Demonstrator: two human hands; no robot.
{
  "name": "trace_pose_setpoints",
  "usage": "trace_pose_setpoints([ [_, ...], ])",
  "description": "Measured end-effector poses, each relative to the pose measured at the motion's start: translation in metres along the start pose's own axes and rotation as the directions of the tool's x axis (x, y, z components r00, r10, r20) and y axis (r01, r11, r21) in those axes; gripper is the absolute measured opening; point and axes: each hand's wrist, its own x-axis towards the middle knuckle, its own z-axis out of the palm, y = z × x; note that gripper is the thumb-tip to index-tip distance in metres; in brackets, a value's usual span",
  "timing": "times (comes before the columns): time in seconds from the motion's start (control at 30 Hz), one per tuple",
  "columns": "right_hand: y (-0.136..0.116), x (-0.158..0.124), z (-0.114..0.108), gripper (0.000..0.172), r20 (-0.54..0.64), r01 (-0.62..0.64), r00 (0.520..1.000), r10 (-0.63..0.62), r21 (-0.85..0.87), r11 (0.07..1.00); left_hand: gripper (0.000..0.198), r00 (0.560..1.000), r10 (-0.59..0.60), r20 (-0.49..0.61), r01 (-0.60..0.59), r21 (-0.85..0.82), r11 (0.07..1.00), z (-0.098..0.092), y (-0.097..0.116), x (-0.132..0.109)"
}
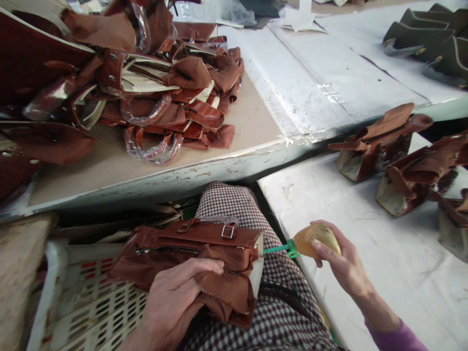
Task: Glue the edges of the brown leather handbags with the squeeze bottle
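A reddish-brown handbag (161, 239), unfinished, with loose brown lining and two buckled straps, lies on its side across the lap. My left hand (175, 292) is closed on its lining, fingers on top; the thumb is hidden. To the right, my right hand (343, 258) is wrapped round a yellowish squeeze bottle (318, 240). The bottle's thin green nozzle (278, 248) points left, its tip at the pale end edge of the handbag. Whether anything flows from the tip is too small to tell.
More brown handbags (175, 92) are heaped on the workbench (256, 122) ahead. Several stand on the white table (365, 234) at right, and dark green pieces (427, 44) lie behind. A white plastic crate (87, 292) is at lower left. Checkered cloth (234, 204) covers the lap.
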Motion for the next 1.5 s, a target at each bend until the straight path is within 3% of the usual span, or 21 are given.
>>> trace_pose_setpoints([
  [0.23,-0.013,-0.015,0.009,0.053,0.009,-0.074,0.997,0.075,-0.086,0.994,0.021,0.999,0.008,-0.047,-0.007,0.031,1.000,0.003,0.006,-0.002],
  [0.73,-0.023,-0.059,0.020,0.057,0.089,-0.241,0.969,0.232,0.113,0.964,0.019,0.997,0.068,0.041,-0.070,0.048,0.996,0.000,0.010,0.007],
  [1.0,-0.029,-0.076,0.028,0.060,0.020,-0.239,0.971,0.239,0.185,0.953,0.016,0.998,0.054,0.039,-0.054,0.020,0.998,-0.004,0.011,0.012],
  [1.27,-0.015,-0.060,0.011,0.051,-0.033,-0.145,0.989,0.144,-0.057,0.988,0.016,0.996,0.086,0.031,-0.086,0.018,0.996,-0.002,0.014,0.013],
  [1.5,-0.008,-0.054,0.010,0.056,-0.128,-0.056,0.991,0.027,-0.230,0.972,0.019,0.995,0.087,0.052,-0.089,0.043,0.995,-0.002,0.015,0.014],
])
